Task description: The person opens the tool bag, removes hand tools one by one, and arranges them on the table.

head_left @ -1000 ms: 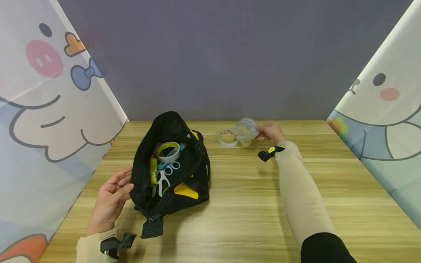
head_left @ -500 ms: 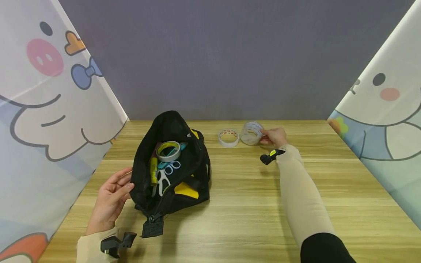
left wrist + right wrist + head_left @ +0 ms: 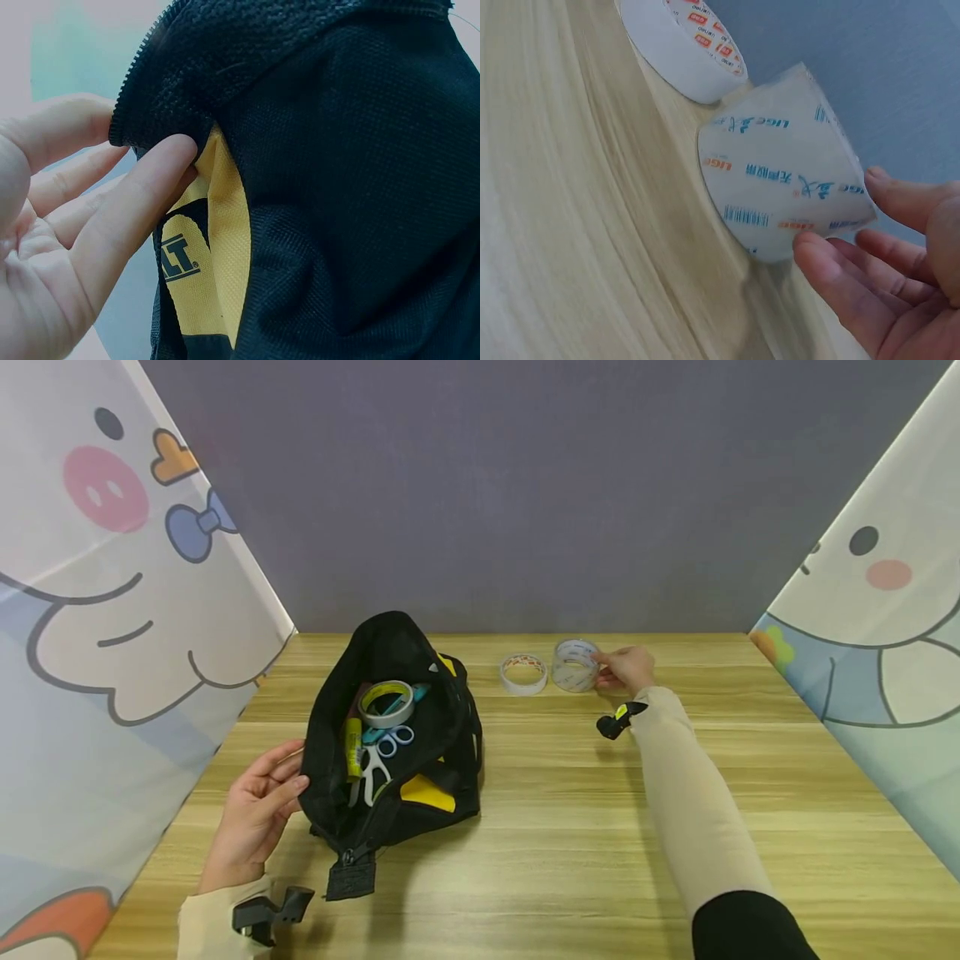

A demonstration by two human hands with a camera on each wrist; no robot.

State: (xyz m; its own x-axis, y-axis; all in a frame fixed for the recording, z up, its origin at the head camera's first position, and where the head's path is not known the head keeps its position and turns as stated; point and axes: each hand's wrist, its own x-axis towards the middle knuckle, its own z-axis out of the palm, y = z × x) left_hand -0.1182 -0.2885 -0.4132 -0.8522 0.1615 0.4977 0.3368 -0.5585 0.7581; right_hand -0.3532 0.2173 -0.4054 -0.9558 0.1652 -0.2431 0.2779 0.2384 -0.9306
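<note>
At the left of the head view, my left hand (image 3: 258, 814) pinches the rim of a black bag (image 3: 467, 777) between thumb and fingers. The left wrist view shows the zip edge (image 3: 142, 75) and a yellow panel (image 3: 225, 247) beside those fingers. Inside the open bag lie a tape roll (image 3: 400, 717), a yellow stick (image 3: 353, 750), white-handled scissors (image 3: 371, 777) and small blue-handled scissors (image 3: 387, 746). My right hand (image 3: 628, 668) holds a wide roll of clear tape (image 3: 772, 165) by its edge, thumb at the rim and fingertips on its side. The roll stands flat on the table.
A narrower white tape roll (image 3: 523, 685) lies on the table just left of the clear one. The wooden table (image 3: 570, 827) meets a grey back panel (image 3: 517, 510). Cartoon-printed sheets (image 3: 150, 660) flank both sides.
My right hand has lowered the clear tape roll from a tilted pose beside the white roll to flat on the table, slightly to the right. The left hand keeps its place on the bag.
</note>
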